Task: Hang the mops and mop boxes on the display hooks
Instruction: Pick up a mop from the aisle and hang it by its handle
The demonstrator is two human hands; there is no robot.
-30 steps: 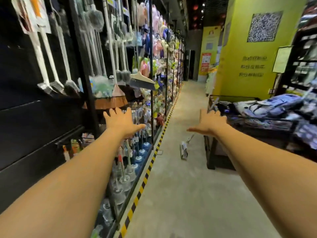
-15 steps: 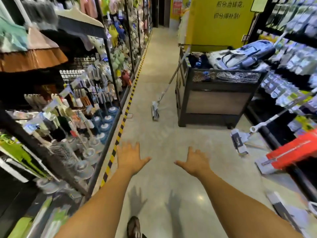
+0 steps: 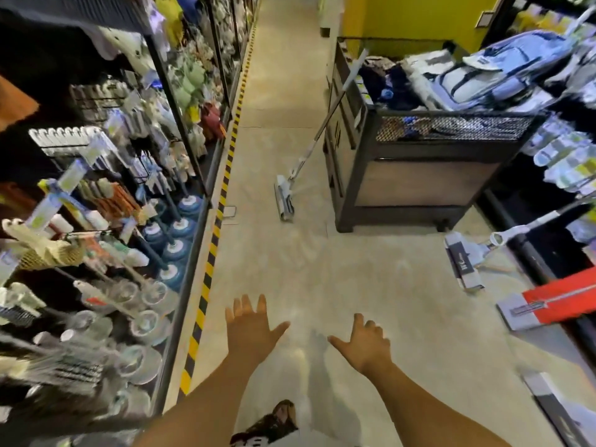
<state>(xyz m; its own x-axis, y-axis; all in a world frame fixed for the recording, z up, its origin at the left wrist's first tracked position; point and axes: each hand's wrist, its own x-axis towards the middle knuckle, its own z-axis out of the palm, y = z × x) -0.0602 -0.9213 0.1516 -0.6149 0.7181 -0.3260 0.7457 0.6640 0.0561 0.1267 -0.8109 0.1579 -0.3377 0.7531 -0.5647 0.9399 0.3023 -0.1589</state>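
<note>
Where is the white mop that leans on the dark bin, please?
In the head view, the white mop stands mid-aisle, its head on the floor and its handle leaning against the dark bin on the right.

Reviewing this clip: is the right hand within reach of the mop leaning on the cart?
Probably not yet. The mop leans on the cart, well ahead of the open right hand. Only bare floor lies between them, so stepping forward should do.

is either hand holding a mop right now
No, the left hand and right hand are spread open and empty over the floor, while a mop leans against the cart ahead.
</note>
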